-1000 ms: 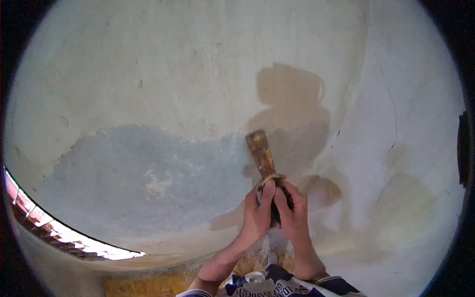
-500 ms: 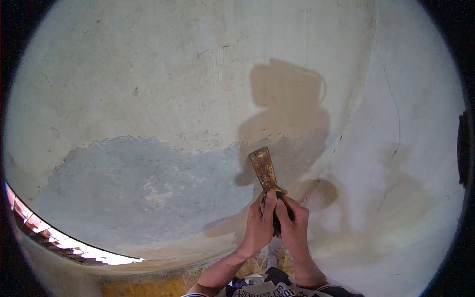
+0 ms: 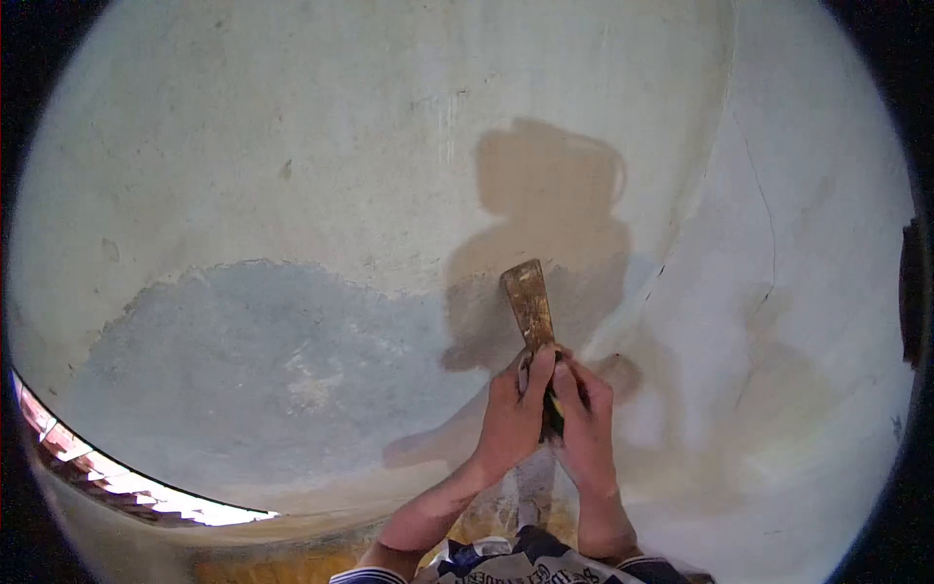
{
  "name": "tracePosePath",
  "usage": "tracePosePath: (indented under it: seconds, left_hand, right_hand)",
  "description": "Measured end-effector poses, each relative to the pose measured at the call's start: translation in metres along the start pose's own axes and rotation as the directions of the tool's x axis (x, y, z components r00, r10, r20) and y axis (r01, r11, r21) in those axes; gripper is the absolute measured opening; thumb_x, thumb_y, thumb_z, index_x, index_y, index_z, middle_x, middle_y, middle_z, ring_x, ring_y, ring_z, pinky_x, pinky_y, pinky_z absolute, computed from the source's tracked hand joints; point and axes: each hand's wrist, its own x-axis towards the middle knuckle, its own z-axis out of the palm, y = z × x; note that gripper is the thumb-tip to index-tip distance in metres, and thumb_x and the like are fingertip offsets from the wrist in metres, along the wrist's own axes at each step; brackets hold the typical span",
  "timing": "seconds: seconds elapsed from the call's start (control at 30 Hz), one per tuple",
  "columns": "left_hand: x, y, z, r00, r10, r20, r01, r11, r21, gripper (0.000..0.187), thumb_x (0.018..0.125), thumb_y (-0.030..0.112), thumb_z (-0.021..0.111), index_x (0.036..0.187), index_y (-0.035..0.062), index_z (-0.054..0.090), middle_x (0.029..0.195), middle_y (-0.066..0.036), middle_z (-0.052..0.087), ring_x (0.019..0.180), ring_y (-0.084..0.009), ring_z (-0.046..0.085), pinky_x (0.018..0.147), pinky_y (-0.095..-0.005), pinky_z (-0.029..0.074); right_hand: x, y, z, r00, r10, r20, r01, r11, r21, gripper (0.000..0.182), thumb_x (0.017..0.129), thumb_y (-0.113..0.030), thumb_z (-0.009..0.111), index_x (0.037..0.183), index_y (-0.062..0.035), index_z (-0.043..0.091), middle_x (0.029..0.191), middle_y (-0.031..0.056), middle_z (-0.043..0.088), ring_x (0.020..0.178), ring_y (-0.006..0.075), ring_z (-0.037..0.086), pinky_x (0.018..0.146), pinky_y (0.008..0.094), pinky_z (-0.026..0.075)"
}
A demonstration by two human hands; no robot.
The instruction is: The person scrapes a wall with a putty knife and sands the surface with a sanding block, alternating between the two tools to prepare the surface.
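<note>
Main wall [image 3: 321,127]: cream, scuffed paint, filling most of the view from 8 round to 1 o'clock.
Adjoining wall [image 3: 827,234]: paler, at 3 o'clock, meeting the main one along a curved-looking line.
Grey patch [image 3: 233,341]: a broad, ragged-edged area of the main wall towards 8 and 9 o'clock, with whitish scuffs inside it.
Shadow [image 3: 550,175]: brownish, from 1 o'clock down towards the middle, falling across cream paint and grey alike.
Bright gap [image 3: 126,482]: a curved strip at 8 o'clock, reddish and white shapes showing in it.
Shirt [image 3: 535,569]: dark and pale, lettered, at 6 o'clock.
Left hand [image 3: 513,409]: at 5 o'clock, fingers curled in tightly around the scraper, thumb laid along it.
Right hand [image 3: 588,414]: just beside the left on its 3 o'clock side, fingers likewise wrapped in, gripping the same tool.
Scraper [image 3: 530,302]: near the middle, its stained brown blade tilted between 11 and 12 o'clock, the tip over the grey patch's upper edge; whether it touches the wall, I cannot tell.
Handle [image 3: 553,420]: dark, mostly hidden between both palms.
Crack [image 3: 769,219]: thin, at 2 o'clock on the adjoining wall.
</note>
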Motion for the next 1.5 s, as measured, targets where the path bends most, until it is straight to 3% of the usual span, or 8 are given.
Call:
tracePosePath:
  seconds: [0.17, 0.3, 0.57, 0.7, 0.87, 1.0, 1.17, 1.5]
  left_hand:
    - [-0.01, -0.017, -0.001, 0.983, 0.176, -0.058, -0.176, 0.984, -0.011, 0.038, 0.098, 0.031, 0.042, 0.091, -0.0036, 0.057, 0.066, -0.006, 0.055, 0.062, -0.0095, 0.049, 0.056, -0.0274, 0.043]
    - [-0.002, 0.001, -0.004, 0.999, 0.054, -0.006, -0.054, 0.995, 0.078, 0.039, 0.098, 0.031, 0.042, 0.09, -0.0039, 0.057, 0.065, -0.007, 0.055, 0.059, -0.0097, 0.049, 0.054, -0.029, 0.043]
    - [0.0, 0.001, -0.004, 0.999, 0.04, 0.004, -0.04, 0.981, 0.19, 0.041, 0.097, 0.033, 0.043, 0.085, -0.0036, 0.058, 0.064, -0.009, 0.054, 0.06, -0.0105, 0.049, 0.055, -0.0304, 0.042]
    - [-0.014, 0.003, 0.003, 0.961, 0.276, -0.031, -0.262, 0.938, 0.229, 0.04, 0.097, 0.033, 0.044, 0.085, -0.0034, 0.057, 0.062, -0.009, 0.053, 0.061, -0.0119, 0.049, 0.057, -0.0318, 0.042]
    - [-0.008, -0.02, -0.008, 0.998, 0.003, 0.062, -0.009, 0.995, 0.102, 0.04, 0.096, 0.031, 0.044, 0.087, -0.0055, 0.056, 0.063, -0.015, 0.052, 0.06, -0.0161, 0.047, 0.058, -0.034, 0.041]
    - [-0.015, 0.014, 0.011, 0.953, 0.303, -0.012, -0.288, 0.917, 0.278, 0.039, 0.096, 0.03, 0.044, 0.089, -0.0059, 0.057, 0.067, -0.017, 0.055, 0.061, -0.0173, 0.046, 0.061, -0.0336, 0.042]
    - [-0.015, -0.018, 0.006, 0.99, 0.139, -0.02, -0.132, 0.97, 0.205, 0.037, 0.096, 0.029, 0.044, 0.091, -0.0052, 0.057, 0.069, -0.018, 0.057, 0.062, -0.0194, 0.052, 0.062, -0.0347, 0.043]
    - [-0.006, 0.012, 0.016, 0.969, 0.238, -0.057, -0.208, 0.925, 0.319, 0.036, 0.095, 0.03, 0.045, 0.094, -0.0035, 0.058, 0.072, -0.022, 0.058, 0.065, -0.0308, 0.056, 0.063, -0.0391, 0.044]
  right_hand:
    - [-0.008, 0.038, 0.01, 0.988, -0.142, -0.054, 0.143, 0.99, 0.008, 0.033, 0.094, -0.027, 0.05, 0.105, 0.003, 0.06, 0.07, 0.0006, 0.057, 0.065, 0.0059, 0.046, 0.056, 0.0252, 0.04]
    - [-0.002, -0.005, 0.002, 0.997, 0.075, 0.033, -0.076, 0.997, 0.022, 0.035, 0.095, -0.028, 0.048, 0.105, 0.0024, 0.06, 0.076, 0.0023, 0.059, 0.069, 0.0087, 0.049, 0.062, 0.0277, 0.043]
    - [-0.006, 0.007, 0.003, 0.999, -0.028, -0.044, 0.026, 0.999, -0.025, 0.034, 0.095, -0.028, 0.048, 0.107, 0.0017, 0.06, 0.073, 0.0032, 0.058, 0.064, 0.0077, 0.05, 0.056, 0.0256, 0.043]
    - [-0.018, 0.005, 0.002, 0.986, -0.152, -0.075, 0.145, 0.985, -0.092, 0.034, 0.095, -0.026, 0.048, 0.108, 0.0025, 0.058, 0.072, 0.0047, 0.057, 0.063, 0.0094, 0.051, 0.056, 0.027, 0.044]
    - [-0.019, 0.015, 0.01, 0.974, -0.208, -0.094, 0.202, 0.977, -0.064, 0.031, 0.096, -0.028, 0.048, 0.099, 0.0007, 0.061, 0.064, -0.0042, 0.05, 0.05, 0.0018, 0.041, 0.041, 0.0208, 0.032]
    - [-0.012, 0.011, 0.0, 0.962, -0.247, -0.114, 0.242, 0.969, -0.052, 0.032, 0.096, -0.028, 0.048, 0.097, 0.0012, 0.06, 0.064, -0.0036, 0.05, 0.045, 0.0026, 0.04, 0.036, 0.0212, 0.029]
    - [-0.018, 0.039, -0.004, 0.994, -0.086, -0.07, 0.08, 0.992, -0.096, 0.038, 0.095, -0.029, 0.048, 0.11, 0.0044, 0.058, 0.076, 0.0066, 0.061, 0.067, 0.0111, 0.054, 0.062, 0.0284, 0.046]
    - [0.002, 0.02, -0.012, 0.989, -0.149, 0.015, 0.148, 0.985, 0.089, 0.039, 0.095, -0.03, 0.048, 0.108, 0.0052, 0.058, 0.079, 0.0056, 0.06, 0.071, 0.0097, 0.052, 0.062, 0.0261, 0.044]
